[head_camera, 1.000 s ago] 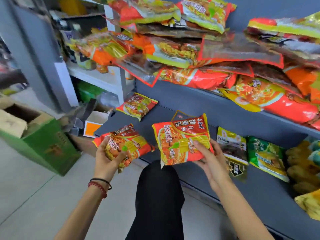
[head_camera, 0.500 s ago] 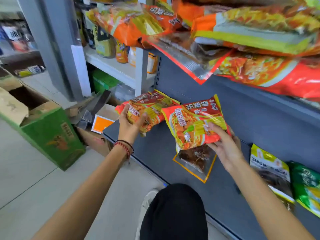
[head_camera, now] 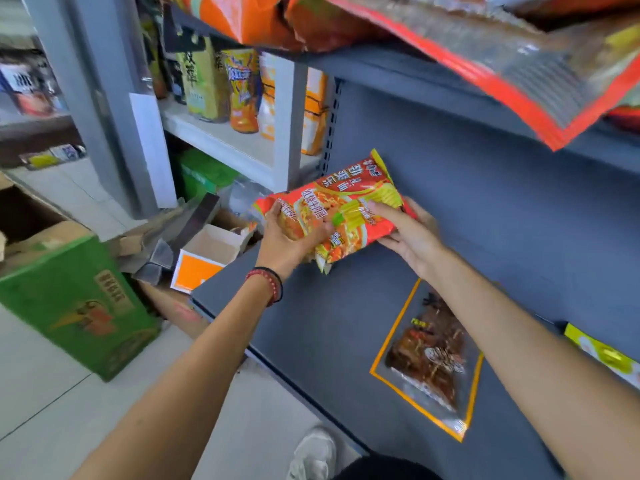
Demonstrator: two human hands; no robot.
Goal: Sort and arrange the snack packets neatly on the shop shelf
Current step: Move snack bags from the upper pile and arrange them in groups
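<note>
Two hands grip one red-orange noodle packet (head_camera: 346, 209) over the left end of the grey shelf (head_camera: 311, 341). The left hand (head_camera: 294, 237) has fingers curled over its left edge, and the right hand (head_camera: 412, 233) pinches the right side. Anything stacked beneath: can't tell. Right forearm covers part of the flat clear packet (head_camera: 433, 362). Yellow packet (head_camera: 602, 355) is cut off at the frame edge. Bare shelf near the front lip.

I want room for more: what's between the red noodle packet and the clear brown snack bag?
Just bare grey shelf between the red noodle packet and the clear brown snack bag, in the head view.
</note>
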